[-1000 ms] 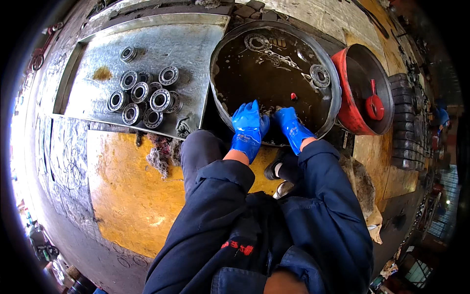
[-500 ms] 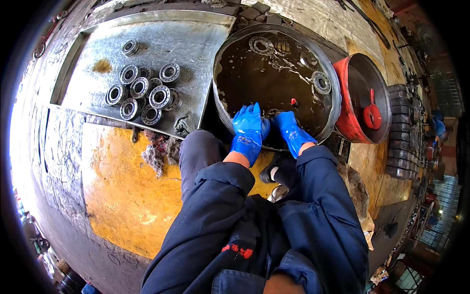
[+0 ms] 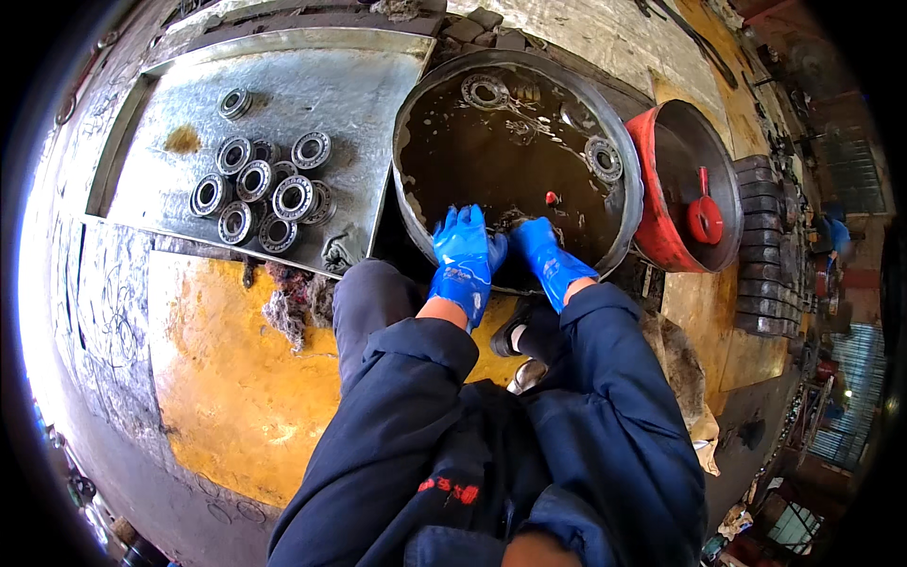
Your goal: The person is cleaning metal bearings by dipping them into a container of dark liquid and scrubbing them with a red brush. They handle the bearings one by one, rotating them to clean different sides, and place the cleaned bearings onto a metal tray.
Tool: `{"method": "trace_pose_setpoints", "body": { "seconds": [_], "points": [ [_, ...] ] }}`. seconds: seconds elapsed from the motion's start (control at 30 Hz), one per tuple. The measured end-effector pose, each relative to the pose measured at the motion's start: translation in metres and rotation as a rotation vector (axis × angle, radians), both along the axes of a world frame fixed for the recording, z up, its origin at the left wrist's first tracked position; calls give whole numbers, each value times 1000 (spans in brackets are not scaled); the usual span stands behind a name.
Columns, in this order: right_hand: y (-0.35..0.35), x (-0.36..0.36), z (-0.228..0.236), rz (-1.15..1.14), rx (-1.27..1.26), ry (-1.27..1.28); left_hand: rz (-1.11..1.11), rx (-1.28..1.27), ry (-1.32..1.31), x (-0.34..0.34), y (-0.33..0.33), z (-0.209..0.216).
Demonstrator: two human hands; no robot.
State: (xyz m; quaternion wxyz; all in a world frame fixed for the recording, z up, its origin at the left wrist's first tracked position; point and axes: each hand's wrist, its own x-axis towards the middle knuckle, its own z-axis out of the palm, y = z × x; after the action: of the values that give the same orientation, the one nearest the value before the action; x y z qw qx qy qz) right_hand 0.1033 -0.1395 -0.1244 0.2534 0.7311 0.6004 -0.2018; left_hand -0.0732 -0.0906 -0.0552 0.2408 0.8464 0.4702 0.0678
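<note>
A round metal tub (image 3: 635, 194) of murky brown liquid (image 3: 491, 156) stands in front of me. At its near rim, my left hand (image 3: 463, 248) in a blue rubber glove is open, its fingers stretched out over the liquid. My right hand (image 3: 546, 253), gloved alike, reaches over the rim with its fingertips down at the liquid. Its fingers are hidden, so any grip does not show. A dark shape lies between the hands, too obscured to name. Beyond, one bearing (image 3: 485, 92) and another bearing (image 3: 604, 159) show in the tub. A small red object (image 3: 553, 198) pokes up near my right hand.
To the left, a shallow metal tray (image 3: 312, 71) carries several bearings (image 3: 255, 180) and a grey rag (image 3: 342, 253). Right of the tub, a red drum (image 3: 646, 180) holds a red long-handled scoop (image 3: 705, 219). Dark ribbed blocks (image 3: 761, 246) are stacked further right. Fibrous waste (image 3: 285, 318) lies nearby.
The whole view has shifted slightly, so everything sits a little further left. Both hands stay at the near rim with almost the same pose.
</note>
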Motion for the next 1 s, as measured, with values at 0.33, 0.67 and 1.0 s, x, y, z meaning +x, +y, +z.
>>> {"method": "trace_pose_setpoints", "body": {
  "seconds": [0.33,0.67,1.0],
  "points": [
    [-38,4,19,-464,342,251,-37,-22,43,1,4,6],
    [-28,6,25,-190,205,223,18,-21,-9,-6,4,8],
    [-3,-11,20,-19,155,30,-30,-117,47,0,6,23]
  ]
}}
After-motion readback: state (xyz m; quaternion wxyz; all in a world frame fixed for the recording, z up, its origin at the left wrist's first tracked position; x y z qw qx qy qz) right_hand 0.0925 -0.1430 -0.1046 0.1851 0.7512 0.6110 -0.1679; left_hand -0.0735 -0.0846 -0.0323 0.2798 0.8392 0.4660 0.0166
